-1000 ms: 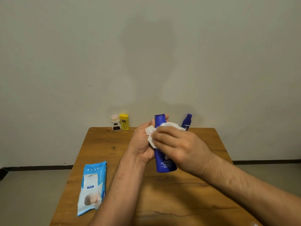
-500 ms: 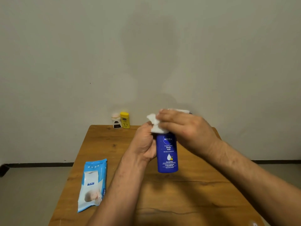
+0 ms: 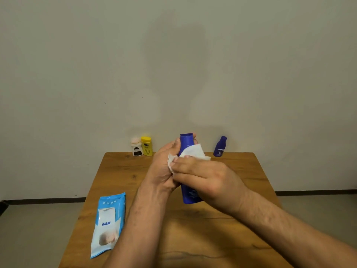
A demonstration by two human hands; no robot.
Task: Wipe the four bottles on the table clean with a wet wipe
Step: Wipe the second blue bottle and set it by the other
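A tall blue lotion bottle [image 3: 187, 142] is held upright above the wooden table [image 3: 241, 171], cap up. My left hand [image 3: 164, 165] grips it from the left side. My right hand [image 3: 204, 178] wraps a white wet wipe [image 3: 193, 151] around the bottle's middle, fingers curled over it. The bottle's base [image 3: 190, 198] shows below my right hand. Three more bottles stand at the table's far edge: a small white one with a dark label [image 3: 136, 147], a yellow one [image 3: 146, 146] beside it, and a small dark blue one [image 3: 220, 146] at the right.
A light blue pack of wet wipes [image 3: 108, 223] lies flat on the table's left part, near the left edge. A plain wall rises right behind the table's far edge. Floor shows on both sides of the table.
My right hand with the wipe slid from the bottle's cap down to its middle, uncovering the cap and the small dark blue bottle behind. The label now faces away.
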